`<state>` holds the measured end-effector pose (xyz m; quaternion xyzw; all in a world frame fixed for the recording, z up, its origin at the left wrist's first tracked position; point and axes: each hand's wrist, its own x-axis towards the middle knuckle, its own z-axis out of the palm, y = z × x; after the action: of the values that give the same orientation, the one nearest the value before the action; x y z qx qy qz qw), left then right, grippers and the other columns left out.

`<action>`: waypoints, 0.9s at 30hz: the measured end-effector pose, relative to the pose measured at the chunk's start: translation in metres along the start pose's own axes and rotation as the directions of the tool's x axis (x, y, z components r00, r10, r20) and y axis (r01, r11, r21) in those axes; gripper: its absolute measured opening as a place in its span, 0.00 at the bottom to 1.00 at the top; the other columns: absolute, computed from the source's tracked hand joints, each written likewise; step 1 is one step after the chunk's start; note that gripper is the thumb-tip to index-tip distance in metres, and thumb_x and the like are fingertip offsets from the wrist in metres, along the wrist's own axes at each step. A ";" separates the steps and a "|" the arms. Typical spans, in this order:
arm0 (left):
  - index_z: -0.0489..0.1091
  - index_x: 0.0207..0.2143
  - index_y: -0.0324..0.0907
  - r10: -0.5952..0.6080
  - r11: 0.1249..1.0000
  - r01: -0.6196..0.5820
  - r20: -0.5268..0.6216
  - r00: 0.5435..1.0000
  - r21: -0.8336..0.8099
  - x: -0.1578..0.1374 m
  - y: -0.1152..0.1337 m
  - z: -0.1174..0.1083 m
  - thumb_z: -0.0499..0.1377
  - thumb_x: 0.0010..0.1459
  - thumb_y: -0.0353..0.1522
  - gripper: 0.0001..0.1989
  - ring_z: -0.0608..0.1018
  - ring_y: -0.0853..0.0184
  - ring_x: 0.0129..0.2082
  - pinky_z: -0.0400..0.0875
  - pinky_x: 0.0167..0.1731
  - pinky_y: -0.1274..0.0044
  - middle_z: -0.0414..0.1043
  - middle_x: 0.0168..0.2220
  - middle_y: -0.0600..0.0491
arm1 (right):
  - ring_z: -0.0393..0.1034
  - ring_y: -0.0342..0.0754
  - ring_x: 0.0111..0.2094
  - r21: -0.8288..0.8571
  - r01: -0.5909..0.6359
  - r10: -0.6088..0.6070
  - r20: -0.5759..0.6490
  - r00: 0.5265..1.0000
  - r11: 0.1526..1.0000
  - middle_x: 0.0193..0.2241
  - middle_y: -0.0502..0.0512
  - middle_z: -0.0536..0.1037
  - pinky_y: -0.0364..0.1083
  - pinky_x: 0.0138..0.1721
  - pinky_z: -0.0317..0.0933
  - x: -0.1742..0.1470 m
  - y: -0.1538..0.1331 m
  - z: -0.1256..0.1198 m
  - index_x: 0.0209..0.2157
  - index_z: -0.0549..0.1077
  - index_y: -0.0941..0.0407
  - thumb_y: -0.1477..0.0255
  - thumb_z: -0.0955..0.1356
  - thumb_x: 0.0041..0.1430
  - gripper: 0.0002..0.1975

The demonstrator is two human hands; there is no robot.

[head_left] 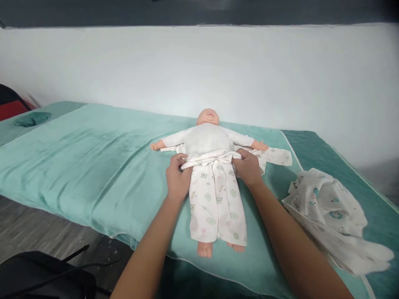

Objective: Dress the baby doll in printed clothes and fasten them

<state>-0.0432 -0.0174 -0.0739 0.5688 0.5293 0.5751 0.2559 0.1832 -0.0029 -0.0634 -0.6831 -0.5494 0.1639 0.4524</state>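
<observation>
Adjusting trousers (pixel 217 201), apparently.
My left hand (pixel 178 178) grips the waistband (pixel 212 158) at nine o'clock, right hand (pixel 248 168) at three; even tension seems needed next.

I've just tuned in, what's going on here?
A person's left hand and right hand grip the patterned pants at the waist. The pants are on a baby doll, its feet showing below. A printed garment lies partly under the doll; crumpled cloth sits farther right on the green-covered bed.
</observation>
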 end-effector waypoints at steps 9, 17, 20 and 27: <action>0.67 0.34 0.44 -0.011 0.999 0.008 0.077 0.997 0.036 0.001 0.000 0.000 0.59 0.56 0.34 0.05 0.72 0.67 0.37 0.67 0.41 0.75 0.70 0.35 0.55 | 0.58 0.48 0.27 -0.019 0.061 -0.062 -0.060 0.996 0.998 0.21 0.48 0.69 0.47 0.32 0.51 -0.006 -0.007 0.005 0.25 0.65 0.52 0.67 0.62 0.48 0.04; 0.61 0.59 0.49 -0.106 0.978 0.148 0.258 0.960 -0.148 0.005 0.001 0.004 0.62 0.56 0.42 0.29 0.65 0.58 0.62 0.61 0.60 0.67 0.60 0.64 0.49 | 0.65 0.54 0.41 0.192 0.063 -0.086 0.110 0.990 0.979 0.33 0.51 0.74 0.49 0.41 0.57 -0.001 -0.004 0.006 0.33 0.66 0.51 0.69 0.61 0.52 0.06; 0.59 0.62 0.50 -0.117 0.970 0.175 0.307 0.945 -0.167 0.010 0.001 0.006 0.63 0.54 0.43 0.34 0.63 0.56 0.65 0.61 0.62 0.65 0.57 0.67 0.49 | 0.65 0.54 0.43 0.236 0.048 -0.076 0.112 0.991 0.971 0.36 0.52 0.74 0.49 0.44 0.58 0.001 -0.005 0.007 0.35 0.66 0.51 0.69 0.61 0.54 0.07; 0.61 0.61 0.53 -0.079 0.981 0.123 0.272 0.959 -0.148 0.034 -0.010 0.021 0.64 0.53 0.40 0.33 0.67 0.54 0.62 0.64 0.59 0.63 0.62 0.64 0.50 | 0.65 0.52 0.49 0.343 0.101 -0.151 0.121 0.981 0.934 0.44 0.54 0.72 0.50 0.52 0.59 0.015 0.008 0.016 0.43 0.65 0.52 0.57 0.64 0.59 0.15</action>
<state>-0.0343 0.0225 -0.0738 0.5898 0.4698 0.5216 0.3992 0.1813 0.0182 -0.0740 -0.5458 -0.5877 0.2749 0.5302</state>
